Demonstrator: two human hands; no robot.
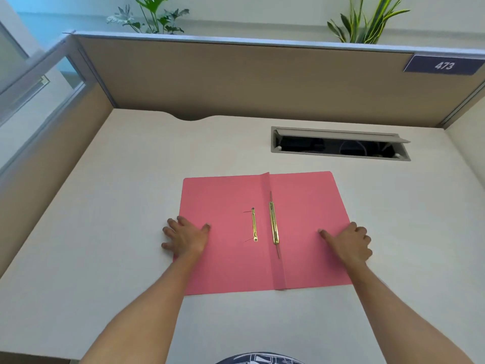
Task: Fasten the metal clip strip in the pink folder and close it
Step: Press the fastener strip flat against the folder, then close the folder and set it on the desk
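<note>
A pink folder [225, 261] lies open and flat on the desk in front of me. Along its centre fold sits a long gold metal fastener [273, 224] with thin prongs sticking out at both ends. A shorter gold clip strip [254, 225] lies loose on the left flap, just left of the fold. My left hand [185, 236] rests flat with spread fingers on the folder's left edge. My right hand [350, 243] rests flat on the right edge. Neither hand holds anything.
The pale desk [118, 206] is ringed by tan cubicle partitions [236, 82]. An open cable slot [339, 145] is cut into the desk behind the folder on the right. Plants [152, 14] rise behind the partition. A number plate reads 473 [443, 65].
</note>
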